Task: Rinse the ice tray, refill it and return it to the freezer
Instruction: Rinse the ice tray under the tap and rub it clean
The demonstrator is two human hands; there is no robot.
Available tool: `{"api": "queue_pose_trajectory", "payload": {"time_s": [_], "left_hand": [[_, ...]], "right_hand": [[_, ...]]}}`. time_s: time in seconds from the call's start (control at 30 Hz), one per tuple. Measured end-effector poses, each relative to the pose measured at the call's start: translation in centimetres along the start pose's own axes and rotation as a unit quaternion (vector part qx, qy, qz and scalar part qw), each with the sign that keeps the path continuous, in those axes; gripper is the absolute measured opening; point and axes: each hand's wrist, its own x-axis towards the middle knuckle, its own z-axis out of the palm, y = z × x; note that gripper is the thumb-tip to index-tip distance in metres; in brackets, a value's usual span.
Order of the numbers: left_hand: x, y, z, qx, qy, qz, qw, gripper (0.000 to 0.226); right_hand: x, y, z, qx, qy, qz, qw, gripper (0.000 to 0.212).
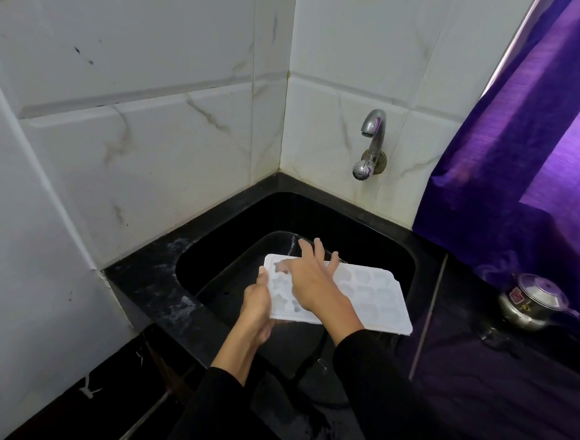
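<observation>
A white plastic ice tray (372, 296) with star-shaped cells is held level over the black sink (211, 248). My left hand (258, 303) grips its near-left edge, thumb on top and fingers beneath. My right hand (312, 279) lies across the tray's left half with fingers spread and fairly straight, fingertips touching the cells. The chrome tap (371, 143) sticks out of the tiled wall above the sink's far side; no water runs from it.
A black stone counter (147, 278) surrounds the sink in the corner of white tiled walls. A purple curtain (533, 161) hangs at the right. A steel lidded pot (530, 302) stands on the counter right of the sink.
</observation>
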Motion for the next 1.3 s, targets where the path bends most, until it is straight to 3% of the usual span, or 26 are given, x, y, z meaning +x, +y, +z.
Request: {"api": "queue_pose_trajectory", "payload": {"time_s": [0.97,1.1,1.3], "left_hand": [[-0.6,0.0,0.0,0.0,-0.003,0.0,1.0,0.044],[-0.6,0.1,-0.1,0.0,-0.005,-0.006,1.0,0.045],[-0.1,0.1,-0.9,-0.012,0.009,-0.018,1.0,0.048]], "right_hand": [[0.9,-0.2,0.3,-0.025,0.022,-0.018,0.999,0.053],[0.3,0.6,0.1,0.021,0.033,-0.022,0.999,0.058],[-0.3,5.0,-4.1,0.071,0.099,0.052,0.991,0.059]]}}
